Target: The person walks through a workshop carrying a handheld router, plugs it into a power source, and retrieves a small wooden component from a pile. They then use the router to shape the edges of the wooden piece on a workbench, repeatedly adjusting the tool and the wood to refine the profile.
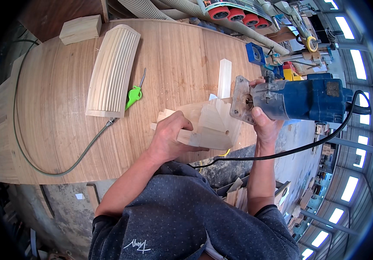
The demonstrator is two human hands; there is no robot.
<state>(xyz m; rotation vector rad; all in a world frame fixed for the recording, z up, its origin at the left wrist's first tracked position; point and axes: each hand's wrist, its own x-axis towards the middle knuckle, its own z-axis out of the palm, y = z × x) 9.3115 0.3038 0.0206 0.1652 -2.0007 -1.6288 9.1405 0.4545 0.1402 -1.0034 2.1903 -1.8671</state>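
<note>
My left hand (169, 136) is closed on a pale, shaped wooden piece (212, 125) at the table's near edge; the piece has angled faces and a small hole. My right hand (265, 125) grips a blue corded handheld router (310, 99), held sideways with its clear square base plate (240, 102) toward the left, just above and right of the wooden piece. My thumb lies on its lower front; the other fingers are mostly hidden behind it. A narrow light wood block (224, 76) lies just beyond the piece.
On the wooden table (52, 130) lie a fluted panel (110, 71), a green air blow gun (134, 96) with its hose and a wood block (80, 29). Corrugated hoses (156, 8) and blue-framed equipment (256, 53) are at the back. Offcuts (234, 195) stand below the near edge.
</note>
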